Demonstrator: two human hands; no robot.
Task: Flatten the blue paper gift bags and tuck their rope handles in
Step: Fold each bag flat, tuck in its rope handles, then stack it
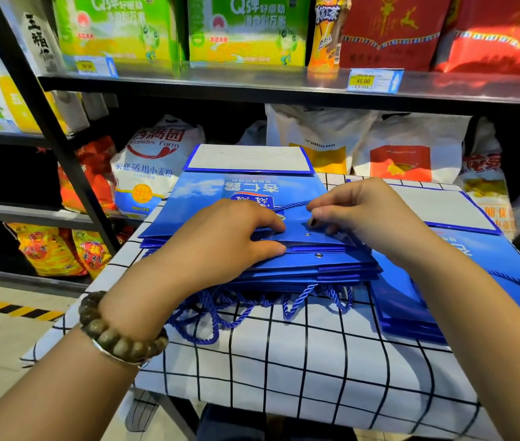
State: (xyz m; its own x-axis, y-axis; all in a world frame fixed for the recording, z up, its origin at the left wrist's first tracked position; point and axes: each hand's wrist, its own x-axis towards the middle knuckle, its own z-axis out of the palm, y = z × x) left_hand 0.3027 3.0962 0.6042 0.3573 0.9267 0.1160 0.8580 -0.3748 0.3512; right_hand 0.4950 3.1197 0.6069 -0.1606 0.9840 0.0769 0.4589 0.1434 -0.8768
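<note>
Working at the mouth edge of the top blue gift bag [220, 198], flattened on a stack of like bags [331, 268] on the checked worktop [284, 361]. Left hand [220, 240] pressed flat, thumb and forefinger closed on the near rim beside the eyelet [318, 255]. Right hand [357, 214] pinched shut on the blue rope handle [293, 205] just above the rim; the exact grip under the fingertips not visible. Second pile of bags [443, 281] to the right, touching the first.

Risks, judged:
- Rope slipping from the pinch and springing out over the printed face, since cord is stiff and twisted.
- Top bag sliding on glossy bags beneath if left-hand pressure eases; stack skewing.
- Rim creasing or tearing at the eyelet if rope pulled sideways instead of fed inward.
- Loose handles [207, 313] hanging over the front of the stack snagging a wrist or the bead bracelet [118, 332] and dragging lower bags off the worktop.
</note>
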